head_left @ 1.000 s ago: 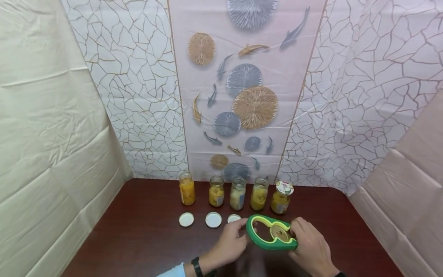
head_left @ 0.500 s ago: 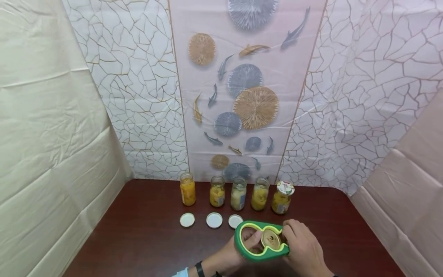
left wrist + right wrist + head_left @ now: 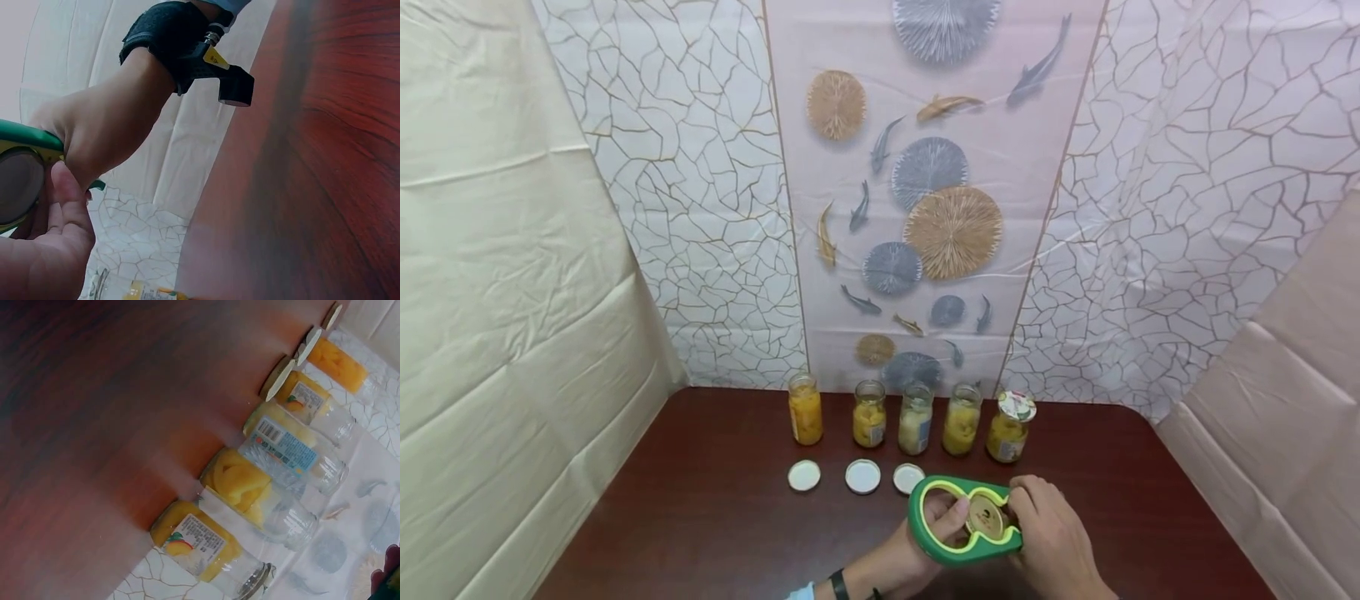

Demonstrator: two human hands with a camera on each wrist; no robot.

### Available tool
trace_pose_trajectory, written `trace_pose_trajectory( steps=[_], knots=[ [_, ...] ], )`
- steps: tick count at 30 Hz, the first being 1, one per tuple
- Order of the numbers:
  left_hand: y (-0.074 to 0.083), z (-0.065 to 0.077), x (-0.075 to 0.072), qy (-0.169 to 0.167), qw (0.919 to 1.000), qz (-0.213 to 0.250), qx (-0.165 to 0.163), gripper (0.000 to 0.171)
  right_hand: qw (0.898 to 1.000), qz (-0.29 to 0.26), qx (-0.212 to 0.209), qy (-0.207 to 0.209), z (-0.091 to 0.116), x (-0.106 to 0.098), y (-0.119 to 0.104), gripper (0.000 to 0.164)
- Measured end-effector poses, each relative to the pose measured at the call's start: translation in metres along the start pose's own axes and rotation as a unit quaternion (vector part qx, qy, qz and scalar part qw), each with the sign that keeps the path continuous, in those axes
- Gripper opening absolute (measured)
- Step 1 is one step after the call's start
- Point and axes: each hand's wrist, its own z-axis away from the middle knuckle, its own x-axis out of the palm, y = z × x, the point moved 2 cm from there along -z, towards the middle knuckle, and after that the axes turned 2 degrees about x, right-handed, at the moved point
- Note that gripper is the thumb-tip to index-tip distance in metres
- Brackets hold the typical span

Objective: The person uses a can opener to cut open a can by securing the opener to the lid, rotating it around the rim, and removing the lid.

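A green jar opener (image 3: pixel 946 557) with a yellow-green lining is held over the front of the table in the head view. A gold jar lid (image 3: pixel 985 517) sits in its smaller opening. My right hand (image 3: pixel 1054 533) grips the opener's narrow end. My left hand (image 3: pixel 921 546) reaches from below, its thumb through the larger opening and against the lid's edge. In the left wrist view, the left hand (image 3: pixel 53 250) pinches at the rim of the lid (image 3: pixel 19 184), fingers partly hidden behind. The right hand's fingertips show at the right wrist view's lower right edge.
Several glass jars of fruit line the table's back, including an orange one (image 3: pixel 806 412) at left and a lidded one (image 3: pixel 1009 429) at right. Three lids, one of them the leftmost lid (image 3: pixel 804 476), lie in front of them. Patterned cloth (image 3: pixel 730 250) hangs behind.
Both hands have brought the jar opener slightly left and down. My left hand has shifted from the opener's left end to the lid, its thumb now through the larger opening.
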Motion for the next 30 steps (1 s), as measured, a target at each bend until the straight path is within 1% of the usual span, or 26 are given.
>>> trace_pose_trajectory(
  steps=[2,6,8,11,13,15,16,18,20,21,23,25,27,30],
  knots=[
    [0.0,-0.001,0.0,0.003,1.0,-0.004,-0.004,0.054,1.0,-0.002,0.009,-0.007,0.0,-0.002,0.002,0.035],
    [0.002,0.0,0.002,0.005,0.9998,-0.008,-0.015,0.056,0.999,-0.013,0.033,-0.031,0.003,-0.004,0.004,0.013],
    [0.003,0.001,0.002,0.007,0.9998,-0.01,-0.018,0.056,0.999,-0.019,0.036,-0.033,0.005,-0.003,0.005,0.006],
    [0.005,0.0,0.002,0.006,0.9997,-0.014,-0.017,0.056,0.999,-0.023,0.032,-0.026,0.006,-0.002,0.007,0.007],
    [0.005,-0.002,0.001,0.002,0.9998,-0.015,-0.009,0.055,0.999,-0.027,0.026,-0.023,0.005,-0.002,0.01,0.009],
    [0.003,-0.003,-0.002,-0.009,0.9998,-0.014,0.006,0.055,0.999,-0.032,0.021,-0.023,0.005,-0.001,0.014,0.01],
    [0.001,-0.003,-0.005,-0.011,0.9998,-0.011,0.011,0.053,0.999,-0.035,0.02,-0.023,0.005,-0.002,0.016,0.012],
    [-0.003,-0.001,-0.01,-0.01,0.9994,-0.016,0.029,0.049,0.999,-0.039,0.019,-0.019,0.006,-0.003,0.021,0.011],
    [-0.005,0.002,-0.017,-0.003,0.9986,-0.03,0.043,0.044,0.999,-0.042,0.021,-0.007,0.006,-0.005,0.027,0.005],
    [-0.006,0.004,-0.022,0.004,0.9977,-0.042,0.052,0.042,0.999,-0.048,0.021,0.001,0.005,-0.006,0.03,0.009],
    [-0.004,0.01,-0.03,0.023,0.9951,-0.075,0.06,0.041,0.998,-0.056,0.023,0.014,0.005,-0.01,0.036,0.024],
    [0.0,0.015,-0.039,0.043,0.9916,-0.107,0.059,0.043,0.997,-0.067,0.03,0.018,0.005,-0.014,0.042,0.031],
    [0.005,0.022,-0.046,0.066,0.9869,-0.137,0.055,0.044,0.996,-0.074,0.04,0.015,0.006,-0.018,0.048,0.026],
    [0.012,0.03,-0.055,0.101,0.9802,-0.165,0.043,0.044,0.996,-0.063,0.068,-0.01,0.009,-0.023,0.054,0.01]
  ],
)
